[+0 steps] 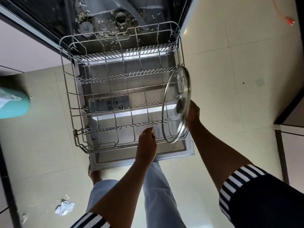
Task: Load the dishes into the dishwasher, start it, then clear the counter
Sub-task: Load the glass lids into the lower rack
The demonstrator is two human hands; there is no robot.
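The dishwasher door (179,155) lies open and flat, and the lower wire rack (72,102) is pulled out over it with nothing on its tines but a lid. A round glass pot lid (172,102) with a metal rim stands on edge at the rack's right side. My right hand (193,115) holds the lid from behind, near its dark knob. My left hand (146,142) reaches over the rack's front edge beside the lid's lower rim, fingers bent, holding nothing that I can see. Food debris lies on the tub floor (115,18) of the dishwasher.
A teal cylindrical object (14,106) sticks in at the left edge. A crumpled white scrap (64,208) lies on the pale tiled floor. A small red object (289,21) lies on the floor at the far right. Dark cabinet edges stand at the left and right.
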